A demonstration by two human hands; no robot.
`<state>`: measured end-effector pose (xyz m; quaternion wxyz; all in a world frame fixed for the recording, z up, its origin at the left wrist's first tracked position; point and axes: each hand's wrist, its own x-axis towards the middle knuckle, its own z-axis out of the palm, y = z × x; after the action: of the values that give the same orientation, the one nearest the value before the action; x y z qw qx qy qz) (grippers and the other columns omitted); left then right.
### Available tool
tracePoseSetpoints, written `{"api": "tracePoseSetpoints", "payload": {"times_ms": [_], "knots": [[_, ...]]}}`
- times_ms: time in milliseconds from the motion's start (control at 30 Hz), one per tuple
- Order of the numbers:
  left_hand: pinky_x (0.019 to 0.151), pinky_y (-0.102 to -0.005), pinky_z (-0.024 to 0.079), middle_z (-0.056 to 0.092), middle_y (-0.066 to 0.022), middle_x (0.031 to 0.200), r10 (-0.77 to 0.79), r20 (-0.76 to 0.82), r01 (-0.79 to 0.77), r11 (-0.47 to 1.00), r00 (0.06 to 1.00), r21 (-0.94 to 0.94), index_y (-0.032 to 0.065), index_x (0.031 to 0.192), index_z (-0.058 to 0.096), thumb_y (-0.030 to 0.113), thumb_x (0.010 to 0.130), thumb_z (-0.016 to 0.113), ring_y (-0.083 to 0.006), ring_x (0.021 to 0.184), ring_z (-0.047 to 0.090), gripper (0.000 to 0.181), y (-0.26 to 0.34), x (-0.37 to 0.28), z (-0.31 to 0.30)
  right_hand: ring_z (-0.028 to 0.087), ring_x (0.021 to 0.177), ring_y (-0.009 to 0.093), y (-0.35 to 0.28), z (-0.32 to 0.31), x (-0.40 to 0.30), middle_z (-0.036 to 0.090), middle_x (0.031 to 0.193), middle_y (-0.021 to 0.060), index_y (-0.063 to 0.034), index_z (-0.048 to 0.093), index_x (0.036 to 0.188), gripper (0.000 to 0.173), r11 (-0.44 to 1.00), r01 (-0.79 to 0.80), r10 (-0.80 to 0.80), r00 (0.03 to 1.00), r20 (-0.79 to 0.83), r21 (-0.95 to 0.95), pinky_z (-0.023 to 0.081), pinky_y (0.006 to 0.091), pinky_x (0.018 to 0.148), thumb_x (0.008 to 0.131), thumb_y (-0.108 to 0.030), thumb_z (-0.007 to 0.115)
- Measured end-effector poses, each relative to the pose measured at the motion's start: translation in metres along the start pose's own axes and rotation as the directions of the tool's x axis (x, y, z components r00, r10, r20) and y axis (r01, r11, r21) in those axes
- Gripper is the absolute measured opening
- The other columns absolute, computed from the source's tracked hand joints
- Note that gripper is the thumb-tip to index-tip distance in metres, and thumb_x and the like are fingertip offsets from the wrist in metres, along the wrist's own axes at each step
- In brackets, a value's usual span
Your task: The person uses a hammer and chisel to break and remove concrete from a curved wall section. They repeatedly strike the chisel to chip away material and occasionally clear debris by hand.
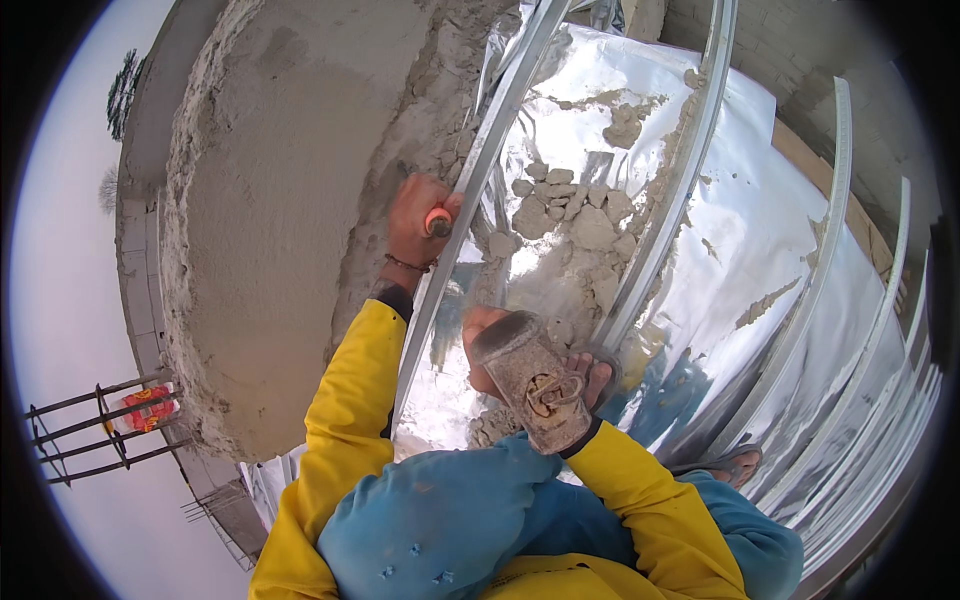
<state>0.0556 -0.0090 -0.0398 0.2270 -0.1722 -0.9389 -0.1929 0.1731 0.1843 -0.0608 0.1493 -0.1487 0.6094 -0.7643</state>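
My left hand (pixel 415 214) is closed around a chisel with an orange grip (pixel 438 222), its struck end facing me. The chisel's tip is mostly hidden behind the hand, near rough, broken mortar (pixel 420 127) along the edge of a plastered concrete wall (pixel 292 165). A galvanised metal channel (pixel 480 165) runs just right of that hand. Lower down, my right hand (pixel 480 349) grips a club hammer (pixel 532 382). Its head is caked with mortar, the handle's end shows in its eye, and most of the handle is hidden. Under it lies silver foil sheeting (pixel 757 217).
Mortar chunks (pixel 592 225) lie on the foil between two channels. More metal channels (pixel 814 262) cross it to the right. My sandalled feet (pixel 596 379) rest on it. At left, rebar (pixel 105 427) projects beside a red-and-white package (pixel 148 407), with open sky beyond.
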Motion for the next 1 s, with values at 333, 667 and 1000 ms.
{"api": "tracePoseSetpoints", "payload": {"times_ms": [333,667,1000], "knots": [[0.077,-0.0431,0.045,0.054,-0.0104,0.078,0.172,0.239,-0.189,0.981,0.956,0.050,0.0071,0.076,0.053,0.017,0.082,0.074,-0.0325,0.080,0.054,0.024,-0.003,-0.014,0.010,0.066,0.063,0.030,0.037,0.018,-0.003,0.063,0.066,0.0193,0.0049,0.063,0.083,0.032,0.919,-0.385,0.393,0.913,-0.113,0.088,0.049,0.0414,0.062,0.090,-0.026,0.068],[0.077,-0.0422,0.042,0.054,-0.0094,0.081,0.153,0.212,-0.158,0.987,0.965,0.004,0.0087,0.078,0.055,0.017,0.081,0.074,-0.0307,0.082,0.054,0.021,0.006,0.002,0.025,0.065,0.067,0.020,-0.006,-0.020,0.004,0.065,0.070,0.0141,0.0043,0.065,0.086,0.028,0.963,-0.253,0.263,0.958,-0.116,0.094,0.049,0.0364,0.063,0.093,-0.023,0.067],[0.071,-0.0408,0.041,0.055,-0.0094,0.076,0.082,-0.023,-0.082,0.996,0.996,0.027,0.0074,0.079,0.055,0.018,0.083,0.076,-0.0317,0.074,0.053,0.024,-0.002,0.012,0.020,0.064,0.077,0.027,-0.030,-0.030,-0.014,0.064,0.085,0.0080,-0.0008,0.065,0.104,0.022,0.969,0.119,-0.136,0.988,-0.068,-0.216,0.052,0.0325,0.075,0.100,-0.021,0.056]]}}
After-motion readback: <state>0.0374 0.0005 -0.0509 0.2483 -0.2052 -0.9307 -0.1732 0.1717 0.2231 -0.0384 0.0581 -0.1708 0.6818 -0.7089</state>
